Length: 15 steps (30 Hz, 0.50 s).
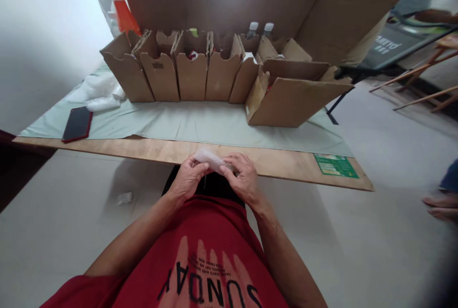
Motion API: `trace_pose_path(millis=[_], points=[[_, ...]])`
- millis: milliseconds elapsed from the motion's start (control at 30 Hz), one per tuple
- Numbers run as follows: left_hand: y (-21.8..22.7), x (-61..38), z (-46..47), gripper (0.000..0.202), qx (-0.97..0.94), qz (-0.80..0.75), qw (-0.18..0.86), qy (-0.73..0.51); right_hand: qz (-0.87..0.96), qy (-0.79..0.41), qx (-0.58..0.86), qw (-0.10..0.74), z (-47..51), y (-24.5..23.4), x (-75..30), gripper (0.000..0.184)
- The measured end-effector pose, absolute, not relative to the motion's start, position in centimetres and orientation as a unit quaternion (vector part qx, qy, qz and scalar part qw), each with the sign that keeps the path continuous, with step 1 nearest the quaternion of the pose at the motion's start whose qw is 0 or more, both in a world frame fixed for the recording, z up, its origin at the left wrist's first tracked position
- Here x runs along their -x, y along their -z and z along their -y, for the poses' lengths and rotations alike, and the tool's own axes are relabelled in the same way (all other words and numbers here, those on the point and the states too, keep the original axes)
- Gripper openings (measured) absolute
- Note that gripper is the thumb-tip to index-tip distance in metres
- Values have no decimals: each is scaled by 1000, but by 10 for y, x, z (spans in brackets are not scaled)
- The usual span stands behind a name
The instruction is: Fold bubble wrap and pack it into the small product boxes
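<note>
Between my two hands is a small roll of whitish, translucent wrap (209, 156), perhaps bubble wrap, held at the front edge of the table. My left hand (190, 174) pinches its left end between thumb and fingers. Its right end is gripped by my right hand (242, 174), with the thumb underneath and the fingers curled over the top. Whether anything lies inside the wrap cannot be made out. More clear plastic wrap (102, 90) lies in a heap at the table's left side, beside a dark phone with a red case (78, 123).
Several upright cardboard boxes (193, 79) stand in a row along the back, with a wider tilted cardboard box (289, 100) at the right. A green printed card (336, 165) lies on the wooden edge. Scrap plastic (125, 198) is on the floor. Another person's foot (442, 207) shows far right.
</note>
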<state>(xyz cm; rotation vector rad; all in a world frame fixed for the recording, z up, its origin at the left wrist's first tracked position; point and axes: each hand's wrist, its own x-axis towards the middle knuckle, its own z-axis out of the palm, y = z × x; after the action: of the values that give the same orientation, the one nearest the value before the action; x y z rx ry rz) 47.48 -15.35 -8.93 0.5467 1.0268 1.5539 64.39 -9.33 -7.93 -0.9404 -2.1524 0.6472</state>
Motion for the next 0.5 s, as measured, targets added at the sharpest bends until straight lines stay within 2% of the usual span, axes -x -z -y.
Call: trace_pose_path(millis=[100, 167, 200, 267, 367, 500], points=[[91, -478, 157, 37, -219, -429, 560, -674, 755, -395, 362, 377, 97, 79, -649, 42], [91, -479, 160, 35, -218, -428, 561, -674, 683, -530, 345, 366, 100, 81, -651, 59], [90, -479, 161, 34, -220, -429, 563, -672, 654, -574, 341, 356, 102, 82, -651, 61], [88, -480, 163, 31, -226, -432, 567, -664, 621, -607, 352, 350, 105, 85, -651, 52], [82, -480, 163, 36, -244, -441, 572, -647, 613, -583, 386, 368, 106, 86, -652, 36], [72, -481, 151, 33, -259, -479, 554, -630, 602, -572, 397, 391, 101, 80, -659, 32]])
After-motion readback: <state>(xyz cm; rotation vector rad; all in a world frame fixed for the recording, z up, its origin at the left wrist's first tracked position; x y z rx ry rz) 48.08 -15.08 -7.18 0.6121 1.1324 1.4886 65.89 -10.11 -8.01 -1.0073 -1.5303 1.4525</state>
